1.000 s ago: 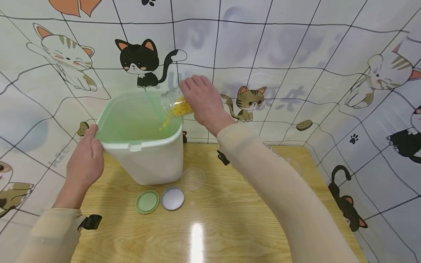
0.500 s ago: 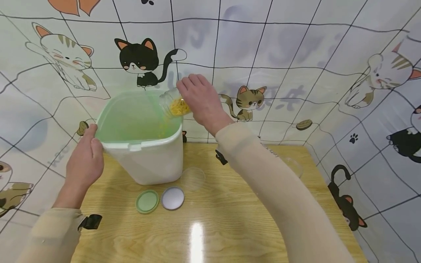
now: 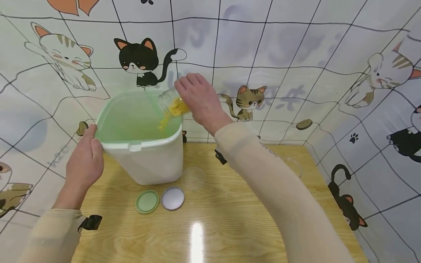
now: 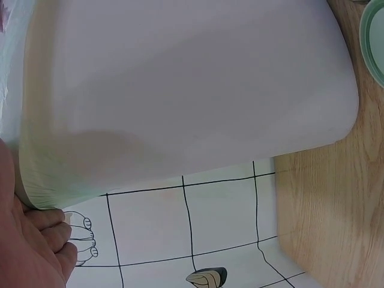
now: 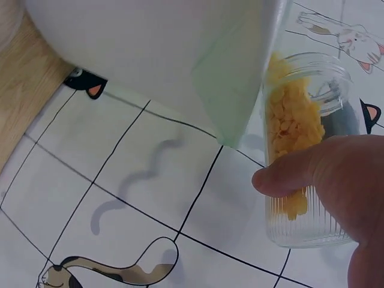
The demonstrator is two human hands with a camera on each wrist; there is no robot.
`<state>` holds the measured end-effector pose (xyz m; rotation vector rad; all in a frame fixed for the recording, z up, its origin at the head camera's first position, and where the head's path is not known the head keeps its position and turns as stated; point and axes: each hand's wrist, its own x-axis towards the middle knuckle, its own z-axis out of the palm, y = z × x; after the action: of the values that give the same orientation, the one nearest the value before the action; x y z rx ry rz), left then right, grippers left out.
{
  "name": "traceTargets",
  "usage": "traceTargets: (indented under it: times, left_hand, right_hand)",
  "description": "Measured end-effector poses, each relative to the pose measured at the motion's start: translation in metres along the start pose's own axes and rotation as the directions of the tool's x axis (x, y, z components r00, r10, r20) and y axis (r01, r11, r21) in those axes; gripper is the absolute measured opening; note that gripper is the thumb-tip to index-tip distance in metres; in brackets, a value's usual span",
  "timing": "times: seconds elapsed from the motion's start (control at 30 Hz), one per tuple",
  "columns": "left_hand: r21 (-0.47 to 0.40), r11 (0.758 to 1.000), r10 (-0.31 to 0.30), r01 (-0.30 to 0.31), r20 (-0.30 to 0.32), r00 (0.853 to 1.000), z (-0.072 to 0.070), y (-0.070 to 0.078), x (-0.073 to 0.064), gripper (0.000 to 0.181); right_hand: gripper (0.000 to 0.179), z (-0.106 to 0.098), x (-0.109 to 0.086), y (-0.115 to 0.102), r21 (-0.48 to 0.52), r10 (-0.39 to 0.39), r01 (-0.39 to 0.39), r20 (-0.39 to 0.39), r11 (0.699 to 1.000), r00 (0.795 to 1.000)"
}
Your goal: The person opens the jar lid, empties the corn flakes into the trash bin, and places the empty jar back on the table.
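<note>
A white trash can (image 3: 154, 162) with a light green liner (image 3: 128, 124) stands at the table's back left, tilted a little. My left hand (image 3: 84, 160) grips its left rim, fingers curled at the edge in the left wrist view (image 4: 36, 240). Over the right rim, my right hand (image 3: 201, 102) holds a ribbed clear glass jar (image 5: 306, 225) on its side, mouth towards the can. Yellow flakes (image 5: 294, 120) fill part of the jar, and some fall from its mouth into the lined can. The can's bottom is hidden.
On the wooden table (image 3: 230, 219), a green-rimmed lid (image 3: 147, 202) and a white lid (image 3: 172, 198) lie before the can. A clear disc (image 3: 193, 179) is beside them; another clear round piece (image 3: 294, 166) lies at the back right. Cat-patterned walls (image 3: 279, 47) enclose the table.
My right hand and the jar have shifted slightly left over the can. Yellow flakes keep falling from the jar, and fewer show inside it. My left hand stays on the rim.
</note>
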<state>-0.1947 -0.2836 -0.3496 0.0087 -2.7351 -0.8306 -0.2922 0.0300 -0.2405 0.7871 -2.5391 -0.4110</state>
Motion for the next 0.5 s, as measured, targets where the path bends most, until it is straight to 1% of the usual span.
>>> traceTargets:
  times: [0.13, 0.27, 0.37, 0.5]
  left_hand:
    - [0.000, 1.000, -0.015, 0.015, 0.001, 1.000, -0.0002, -0.0010, -0.0001, 0.059]
    - [-0.008, 1.000, -0.005, 0.005, -0.002, 1.000, 0.0012, -0.0008, 0.0000, 0.058]
    - [0.001, 1.000, -0.009, 0.009, 0.002, 1.000, 0.0015, -0.0004, -0.0001, 0.059]
    - [0.011, 1.000, -0.022, 0.022, 0.005, 1.000, 0.0014, -0.0001, 0.0005, 0.059]
  right_hand:
    - [0.067, 0.0015, 0.0004, 0.0006, -0.016, -0.014, 0.015, 0.014, 1.000, 1.000]
    - [0.066, 0.0022, 0.0007, 0.0024, -0.017, -0.004, 0.004, 0.006, 1.000, 1.000]
    - [0.067, 0.0024, 0.0014, 0.0029, -0.011, -0.001, 0.001, -0.002, 1.000, 1.000]
    - [0.067, 0.0027, 0.0017, 0.0031, -0.029, -0.016, 0.016, -0.005, 0.999, 1.000]
